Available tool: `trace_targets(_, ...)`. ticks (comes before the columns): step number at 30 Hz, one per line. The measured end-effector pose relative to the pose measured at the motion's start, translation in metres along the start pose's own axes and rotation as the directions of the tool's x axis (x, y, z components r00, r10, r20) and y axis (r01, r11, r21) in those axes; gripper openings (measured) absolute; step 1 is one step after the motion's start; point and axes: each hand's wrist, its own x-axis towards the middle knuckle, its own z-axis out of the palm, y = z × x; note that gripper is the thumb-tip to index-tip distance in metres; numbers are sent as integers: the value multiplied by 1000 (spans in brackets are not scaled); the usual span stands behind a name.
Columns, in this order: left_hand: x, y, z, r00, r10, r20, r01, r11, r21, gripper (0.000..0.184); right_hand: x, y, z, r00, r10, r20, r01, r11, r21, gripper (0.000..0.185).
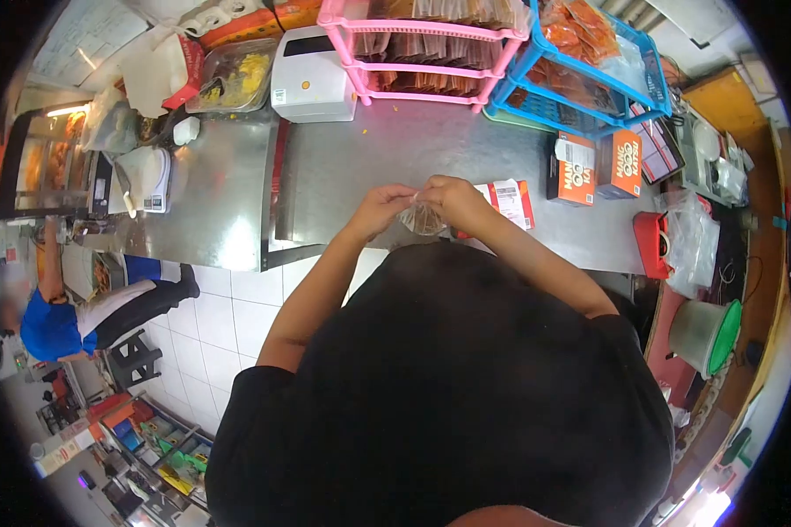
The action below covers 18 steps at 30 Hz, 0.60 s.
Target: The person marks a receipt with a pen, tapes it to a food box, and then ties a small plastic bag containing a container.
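Near the front edge of the metal counter (325, 158), a small clear plastic bag (424, 220) with brownish contents hangs between my two hands. My left hand (383, 209) pinches the top of the bag from the left. My right hand (453, 200) closes on the same top edge, its fingertips almost touching those of my left hand. Just right of my right hand lies a red and white packet (508, 202), partly hidden by my forearm.
A pink rack (431, 70) and a blue rack (580, 79) hold packets at the back. Two orange boxes (573, 171) stand right, near a red tape dispenser (650, 246). A white printer (312, 75) is back left. Another person (57, 325) is at the far left.
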Motion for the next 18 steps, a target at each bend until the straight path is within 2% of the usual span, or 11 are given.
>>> trace_targets(1, 2, -3, -4, 999, 6, -37, -3, 997, 80, 18, -1, -1, -4, 989, -123, 81, 129, 989, -71, 22)
trace_targets(2, 3, -3, -6, 997, 18, -76, -6, 987, 159, 13, -3, 0, -3, 990, -118, 78, 124, 990, -70, 22)
trace_targets(3, 6, -2, -7, 997, 17, -76, -5, 987, 160, 13, -4, 1, -2, 993, -102, 55, 107, 990, -88, 20)
trace_targets(5, 10, 1, -11, 964, 224, -141, -126, 856, 502, 12, -4, 0, -1, 995, -93, 39, 97, 990, -99, 18)
trace_targets(7, 15, 6, -19, 959, 214, -186, -89, 850, 519, 13, -8, -4, -4, 950, -214, -230, 195, 976, -100, 8)
trace_targets(9, 20, 5, -30, 952, 204, -229, -52, 843, 535, 13, -16, -6, -11, 958, -230, -169, 207, 968, -144, 8)
trace_targets(11, 25, -3, -44, 943, 254, -217, -52, 752, 657, 14, -28, -2, -10, 964, -241, -112, 218, 958, -188, 8)
trace_targets(13, 32, -25, -64, 951, 232, -205, -28, 723, 691, 15, -46, 11, 5, 995, -92, -48, 93, 995, 40, 9)
trace_targets(15, 32, -35, -66, 958, 215, -190, -11, 690, 724, 17, -60, 27, 18, 999, -46, 1, 46, 996, 77, 9)
trace_targets(17, 32, -37, -55, 955, 106, -277, 86, 796, 599, 18, -60, 32, 16, 999, 0, 41, -4, 994, 107, 10)
trace_targets(18, 32, -36, -49, 957, 100, -272, 87, 795, 600, 18, -59, 27, 11, 999, 12, 32, -18, 980, 197, 10)
